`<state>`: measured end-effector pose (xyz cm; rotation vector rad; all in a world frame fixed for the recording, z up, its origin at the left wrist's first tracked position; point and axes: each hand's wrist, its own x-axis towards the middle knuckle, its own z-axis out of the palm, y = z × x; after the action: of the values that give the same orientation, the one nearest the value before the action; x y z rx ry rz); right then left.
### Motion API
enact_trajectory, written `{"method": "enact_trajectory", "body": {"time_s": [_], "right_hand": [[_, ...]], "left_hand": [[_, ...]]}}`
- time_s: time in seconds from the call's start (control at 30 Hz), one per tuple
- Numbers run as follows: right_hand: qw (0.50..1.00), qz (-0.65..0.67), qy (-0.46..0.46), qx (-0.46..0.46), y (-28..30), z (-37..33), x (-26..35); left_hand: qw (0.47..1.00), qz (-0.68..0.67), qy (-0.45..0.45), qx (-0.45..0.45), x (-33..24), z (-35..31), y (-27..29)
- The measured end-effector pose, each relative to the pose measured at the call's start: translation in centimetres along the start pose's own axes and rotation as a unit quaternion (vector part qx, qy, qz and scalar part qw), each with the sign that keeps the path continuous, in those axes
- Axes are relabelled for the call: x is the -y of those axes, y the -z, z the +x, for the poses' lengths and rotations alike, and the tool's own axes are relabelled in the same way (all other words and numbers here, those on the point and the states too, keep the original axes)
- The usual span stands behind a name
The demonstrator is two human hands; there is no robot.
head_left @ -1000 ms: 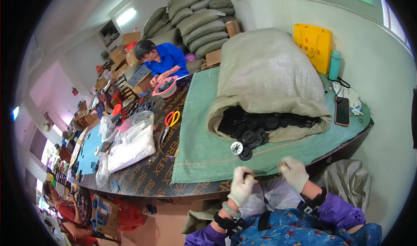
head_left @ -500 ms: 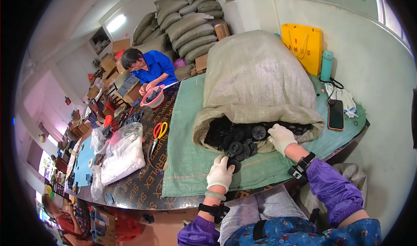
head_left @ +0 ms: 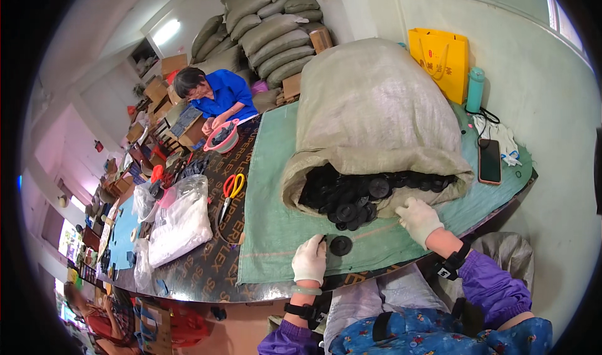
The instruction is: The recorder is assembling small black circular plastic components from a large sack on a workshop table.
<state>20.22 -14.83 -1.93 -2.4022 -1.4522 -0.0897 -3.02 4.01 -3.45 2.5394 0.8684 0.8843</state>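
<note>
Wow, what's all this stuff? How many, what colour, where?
Table: one, dark, in front
Green sheet: one, green, on table
Open sack: one, beige, on sheet
Discs: many, black, in sack mouth
Loose disc: one, black, on sheet
Scissors: one pair, red-and-yellow, left of sheet
Plastic packet: one, white, left of scissors
Basket: one, pink, table's far side
Paper bag: one, yellow, right of sack
Bottle: one, teal, beside bag
Phone: one, dark, right of sack
Piled sacks: many, greyish, background
Other people: two, blue and red tops, left
Left hand: one, white-gloved, beside loose disc
Right hand: one, white-gloved, near sack's rim
</note>
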Motion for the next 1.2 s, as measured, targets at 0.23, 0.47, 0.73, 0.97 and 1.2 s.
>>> {"method": "enact_trajectory", "body": {"time_s": [0.23, 0.47, 0.73, 0.97, 1.2], "right_hand": [[0.966, 0.236, 0.064, -0.083, 1.7, -3.1, 6.5], [0.953, 0.275, 0.128, -0.009, 1.9, -5.7, 10.8], [0.935, 0.319, 0.155, -0.007, 0.7, -6.8, 10.0], [0.910, 0.412, 0.044, 0.008, 0.1, -7.0, 10.5], [0.907, 0.420, 0.037, 0.013, -0.5, -7.1, 10.0]], "left_hand": [[0.870, -0.428, 0.237, 0.053, -4.0, -3.2, 2.8], [0.701, -0.646, 0.231, 0.196, -6.9, -6.4, 2.2], [0.612, -0.706, 0.254, 0.252, -6.6, -7.1, 2.1], [0.822, -0.522, 0.149, 0.174, -7.4, -7.3, 2.1], [0.757, -0.585, 0.205, 0.206, -6.6, -7.2, 1.9]]}}
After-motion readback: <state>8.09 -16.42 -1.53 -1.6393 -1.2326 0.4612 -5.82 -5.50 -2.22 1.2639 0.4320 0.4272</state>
